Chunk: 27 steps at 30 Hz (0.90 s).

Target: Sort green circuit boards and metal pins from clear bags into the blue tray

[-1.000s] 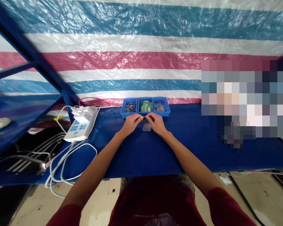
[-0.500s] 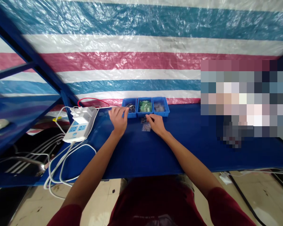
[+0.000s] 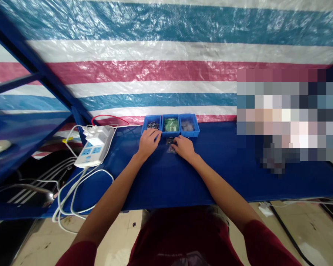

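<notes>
Three small blue bins stand in a row at the back of the blue table [image 3: 166, 177]: the left bin [image 3: 151, 120] holds metal pins, the middle bin [image 3: 171, 125] green pieces, the right bin [image 3: 189, 126] clear pieces. My left hand [image 3: 148, 143] lies just in front of the left bin, its fingers curled together; what they hold is hidden. My right hand [image 3: 184, 147] rests on the table in front of the middle bin, fingertips pinched on a small dark part [image 3: 170, 140]. A small clear bag [image 3: 170, 149] lies between the hands.
A white power strip [image 3: 93, 149] with plugs and looping white cables [image 3: 72, 195] lies at the table's left end, with a red wire [image 3: 111, 117] behind it. A striped tarp [image 3: 155, 70] forms the back wall. A blurred area covers the right side. Blue frame bars stand at left.
Both hands were together on the small dark part. My left hand then reached out over the left bin with fingers spread, and has now drawn back in front of it, fingers curled. My right hand barely moved.
</notes>
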### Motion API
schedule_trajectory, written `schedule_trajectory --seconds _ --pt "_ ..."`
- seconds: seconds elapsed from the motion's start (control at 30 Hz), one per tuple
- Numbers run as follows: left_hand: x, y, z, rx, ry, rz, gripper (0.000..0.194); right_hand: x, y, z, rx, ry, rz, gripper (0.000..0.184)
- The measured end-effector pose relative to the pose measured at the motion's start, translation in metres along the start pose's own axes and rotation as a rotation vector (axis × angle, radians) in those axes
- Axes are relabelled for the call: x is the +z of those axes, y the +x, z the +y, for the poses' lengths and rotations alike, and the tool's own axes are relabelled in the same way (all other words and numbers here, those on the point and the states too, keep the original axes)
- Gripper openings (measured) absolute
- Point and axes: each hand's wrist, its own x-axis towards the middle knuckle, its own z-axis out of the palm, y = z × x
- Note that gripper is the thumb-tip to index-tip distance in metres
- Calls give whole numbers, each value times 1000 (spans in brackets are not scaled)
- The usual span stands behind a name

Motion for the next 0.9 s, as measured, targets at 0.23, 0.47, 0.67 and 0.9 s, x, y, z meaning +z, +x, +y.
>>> schedule_trajectory --seconds 0.23,0.47,0.67,0.9 --pt "15 -7 -1 150 -64 -294 31 -2 0 -2 22 12 24 18" --pt "24 -11 -5 127 -50 -420 29 -4 0 0 121 -34 35 26" --pt "25 -12 -5 139 -86 -398 27 -1 2 0 106 -50 -10 22" --pt "30 -12 -1 145 -45 -360 26 1 4 2 93 -48 -18 20"
